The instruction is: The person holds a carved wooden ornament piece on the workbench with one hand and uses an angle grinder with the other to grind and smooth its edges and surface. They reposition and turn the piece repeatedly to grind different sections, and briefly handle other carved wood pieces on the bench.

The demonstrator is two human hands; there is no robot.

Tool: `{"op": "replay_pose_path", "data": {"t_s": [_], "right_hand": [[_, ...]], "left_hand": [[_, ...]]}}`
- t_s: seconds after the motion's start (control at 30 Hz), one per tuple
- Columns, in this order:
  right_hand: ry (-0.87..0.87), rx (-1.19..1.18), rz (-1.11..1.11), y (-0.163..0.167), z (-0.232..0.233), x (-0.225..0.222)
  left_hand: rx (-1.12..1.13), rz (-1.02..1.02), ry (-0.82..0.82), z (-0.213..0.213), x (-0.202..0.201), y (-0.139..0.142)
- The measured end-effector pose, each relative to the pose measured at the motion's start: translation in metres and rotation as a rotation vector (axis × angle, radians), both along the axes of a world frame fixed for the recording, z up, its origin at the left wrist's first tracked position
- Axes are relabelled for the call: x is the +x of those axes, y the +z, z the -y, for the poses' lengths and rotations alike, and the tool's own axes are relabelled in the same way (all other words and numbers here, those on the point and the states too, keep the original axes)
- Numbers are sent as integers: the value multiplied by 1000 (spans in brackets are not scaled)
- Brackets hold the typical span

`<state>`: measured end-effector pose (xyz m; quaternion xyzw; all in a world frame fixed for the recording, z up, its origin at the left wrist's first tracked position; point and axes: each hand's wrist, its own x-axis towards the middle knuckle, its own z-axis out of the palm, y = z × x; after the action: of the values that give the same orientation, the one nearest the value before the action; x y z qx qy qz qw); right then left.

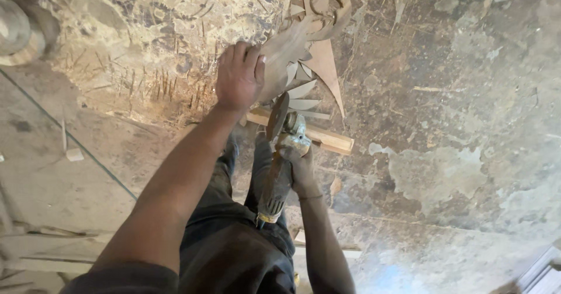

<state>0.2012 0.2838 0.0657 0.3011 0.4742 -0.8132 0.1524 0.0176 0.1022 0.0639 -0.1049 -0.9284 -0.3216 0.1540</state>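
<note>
A carved wooden panel point(310, 54) with leaf and scroll shapes lies on the dusty floor ahead of me. My left hand point(238, 75) presses flat on its left part, fingers curled over a carved leaf. My right hand point(299, 165) grips an angle grinder point(279, 159) by its body; the disc stands on edge at the lower rim of the carving. The grinder's dark handle runs back toward my legs, which are in dark trousers.
A pale wooden batten point(327, 139) lies under the carving's lower edge. A round wooden piece point(14, 31) sits at the upper left. A thin cord point(87, 154) crosses the floor on the left. Loose boards point(41, 247) lie at the lower left, white strips point(540, 276) at the lower right.
</note>
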Motion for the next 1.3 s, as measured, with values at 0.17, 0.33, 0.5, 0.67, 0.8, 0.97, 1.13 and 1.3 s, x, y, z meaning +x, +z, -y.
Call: {"op": "replay_pose_path", "data": {"t_s": [0.17,0.33,0.5,0.67,0.8,0.97,1.13,1.3], "right_hand": [[-34,20,78,-6,-7,-25],[-33,50,41,-2,-2,-33],[-72,96,-9,10,14,-16],[-98,33,30,10,31,6],[-102,40,23,7,36,12],[-135,-38,-14,4,25,-9],[-111,13,-11,5,29,-17],[-61,0,-76,6,35,13]], "left_hand": [[-49,-25,9,-3,-1,5],[-67,53,-21,-5,-5,6],[-76,36,-12,-4,-6,6],[-64,36,-16,-5,-6,8],[-66,51,-19,-5,-7,10],[-61,58,-27,-5,-7,10],[-52,29,-18,-4,-6,6],[-93,77,-33,-5,-10,0]]}}
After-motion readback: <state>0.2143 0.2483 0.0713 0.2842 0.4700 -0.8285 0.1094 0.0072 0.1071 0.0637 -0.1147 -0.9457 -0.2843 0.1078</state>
